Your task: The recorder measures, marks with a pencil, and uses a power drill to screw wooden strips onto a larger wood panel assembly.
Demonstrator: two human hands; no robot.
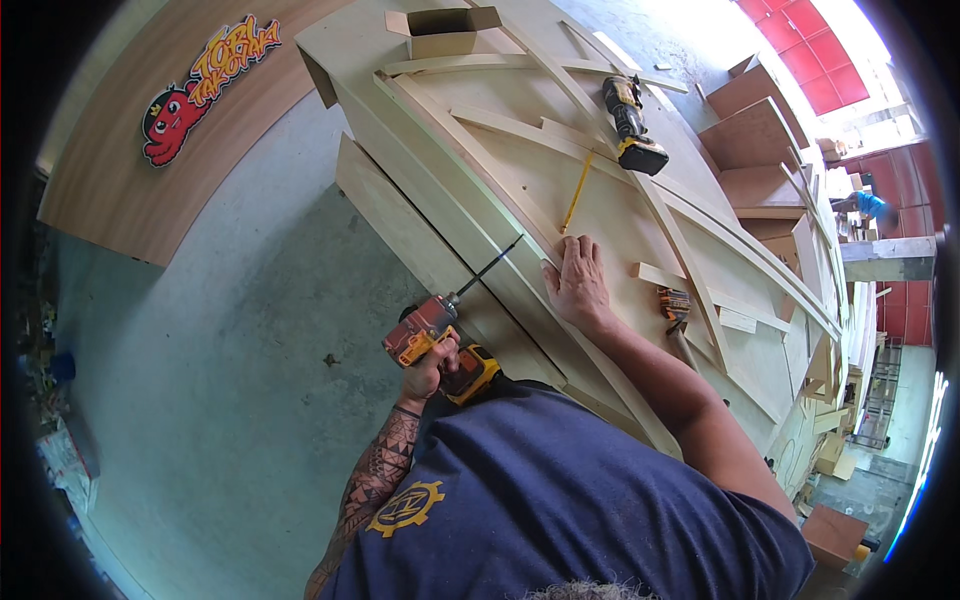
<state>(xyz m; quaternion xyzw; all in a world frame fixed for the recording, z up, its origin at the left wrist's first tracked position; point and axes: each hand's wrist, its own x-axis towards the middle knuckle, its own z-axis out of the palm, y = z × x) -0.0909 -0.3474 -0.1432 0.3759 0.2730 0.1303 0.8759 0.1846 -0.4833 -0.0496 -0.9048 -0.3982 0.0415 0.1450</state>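
My left hand grips a red-and-yellow cordless driver by its handle. A long dark bit points away to the right, its tip at a pale wooden rail along the workpiece's near side. Whether the tip touches wood or a screw, I cannot tell. My right hand lies on the wood just right of the tip, fingers extended, apparently holding nothing. Just beyond those fingers lies a thin yellow stick, perhaps a ruler. The large plywood panel carries several crossing wooden strips.
A second black-and-yellow power tool lies on the far strips. Another yellow-and-black tool sits beside my right forearm. An open cardboard box stands at the far end. Leftward are concrete floor and a curved wooden panel with a cartoon sign.
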